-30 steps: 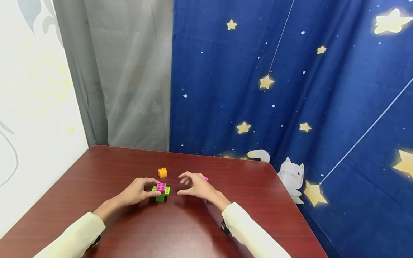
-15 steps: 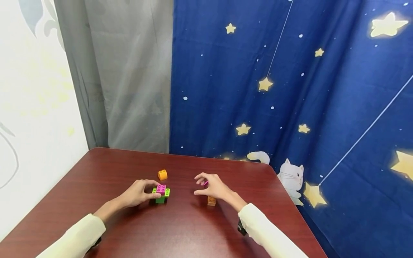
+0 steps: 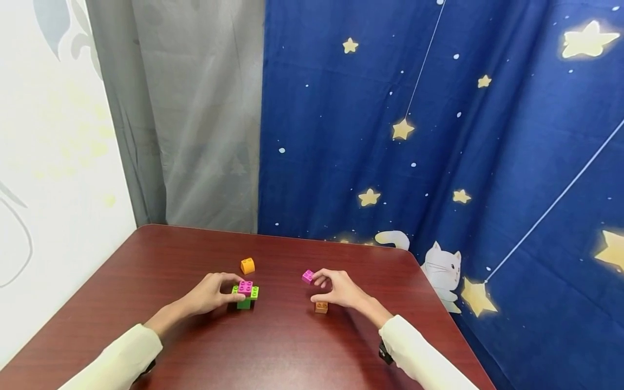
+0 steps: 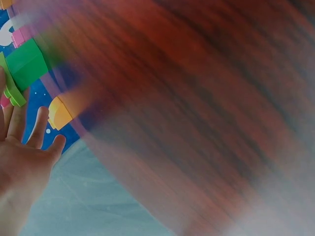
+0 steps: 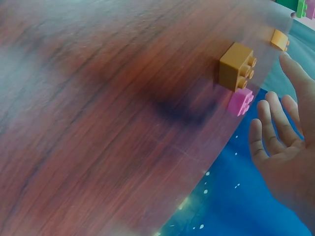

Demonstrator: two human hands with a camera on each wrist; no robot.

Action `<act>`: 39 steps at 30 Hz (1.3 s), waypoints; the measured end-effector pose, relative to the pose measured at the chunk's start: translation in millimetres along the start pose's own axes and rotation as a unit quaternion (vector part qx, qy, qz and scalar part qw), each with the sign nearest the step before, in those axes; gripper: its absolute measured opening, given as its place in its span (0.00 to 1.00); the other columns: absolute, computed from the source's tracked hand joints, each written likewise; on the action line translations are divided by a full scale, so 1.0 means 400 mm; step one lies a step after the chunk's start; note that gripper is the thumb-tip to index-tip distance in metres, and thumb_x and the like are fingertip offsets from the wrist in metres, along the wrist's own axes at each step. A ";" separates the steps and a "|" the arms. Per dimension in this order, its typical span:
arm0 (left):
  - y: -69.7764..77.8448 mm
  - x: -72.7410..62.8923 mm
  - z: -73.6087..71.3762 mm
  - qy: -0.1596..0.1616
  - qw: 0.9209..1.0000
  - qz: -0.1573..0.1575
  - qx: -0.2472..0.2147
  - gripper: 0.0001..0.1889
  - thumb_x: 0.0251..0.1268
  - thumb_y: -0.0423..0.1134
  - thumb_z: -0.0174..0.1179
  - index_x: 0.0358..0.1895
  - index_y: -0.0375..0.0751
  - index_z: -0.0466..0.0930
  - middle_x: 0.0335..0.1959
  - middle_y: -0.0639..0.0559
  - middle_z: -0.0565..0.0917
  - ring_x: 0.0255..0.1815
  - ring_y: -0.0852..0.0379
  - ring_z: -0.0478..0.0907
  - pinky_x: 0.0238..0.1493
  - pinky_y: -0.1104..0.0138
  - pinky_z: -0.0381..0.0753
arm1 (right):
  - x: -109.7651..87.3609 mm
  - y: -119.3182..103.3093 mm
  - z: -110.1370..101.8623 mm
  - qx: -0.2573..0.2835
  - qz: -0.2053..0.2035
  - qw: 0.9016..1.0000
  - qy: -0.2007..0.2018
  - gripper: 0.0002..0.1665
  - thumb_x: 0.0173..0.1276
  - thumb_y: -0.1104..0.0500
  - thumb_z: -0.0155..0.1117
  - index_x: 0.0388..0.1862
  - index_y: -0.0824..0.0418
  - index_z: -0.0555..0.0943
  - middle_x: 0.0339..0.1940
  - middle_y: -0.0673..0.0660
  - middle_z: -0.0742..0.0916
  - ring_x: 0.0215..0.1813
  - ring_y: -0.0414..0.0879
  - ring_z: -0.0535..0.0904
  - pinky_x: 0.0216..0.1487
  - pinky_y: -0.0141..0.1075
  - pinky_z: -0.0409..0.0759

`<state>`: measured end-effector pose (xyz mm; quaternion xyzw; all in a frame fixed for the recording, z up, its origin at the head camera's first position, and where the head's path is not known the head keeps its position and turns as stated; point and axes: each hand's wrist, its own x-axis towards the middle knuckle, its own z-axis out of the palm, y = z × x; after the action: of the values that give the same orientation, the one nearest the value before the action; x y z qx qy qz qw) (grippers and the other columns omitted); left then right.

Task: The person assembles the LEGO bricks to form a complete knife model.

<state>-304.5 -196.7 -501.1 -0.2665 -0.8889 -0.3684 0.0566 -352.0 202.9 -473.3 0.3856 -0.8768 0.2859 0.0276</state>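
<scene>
Left fingers (image 3: 235, 297) around pink-topped brick stack (image 3: 245, 288), right fingers (image 3: 322, 298) near amber brick (image 3: 321, 309).

Left hand (image 3: 210, 295) holding bricks (image 3: 246, 288), right hand (image 3: 339, 289) near pink brick (image 3: 307, 277)

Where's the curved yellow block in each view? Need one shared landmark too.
Head: curved yellow block left of centre, lower half, above the green block in the picture.
Left wrist: curved yellow block far left, about mid-height, below and right of the green block.
Right wrist: curved yellow block upper right, below the green block.
Landmark: green block, cut off by the right wrist view's top edge.
</scene>
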 end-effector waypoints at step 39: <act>-0.001 -0.007 0.009 0.012 1.000 0.002 -0.005 0.19 0.65 0.53 0.73 0.52 0.47 0.87 0.45 0.59 0.88 0.43 0.61 0.81 0.54 0.49 0.83 | -0.007 -0.010 0.040 -0.014 0.019 1.000 -0.014 0.25 0.58 0.57 0.84 0.52 0.61 0.85 0.40 0.51 0.89 0.41 0.42 0.85 0.44 0.37 0.86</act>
<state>-302.2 -195.8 -504.7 -0.2639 -0.8859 -0.3756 0.0667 -344.3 194.2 -485.6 0.3722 -0.8883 0.2687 0.0155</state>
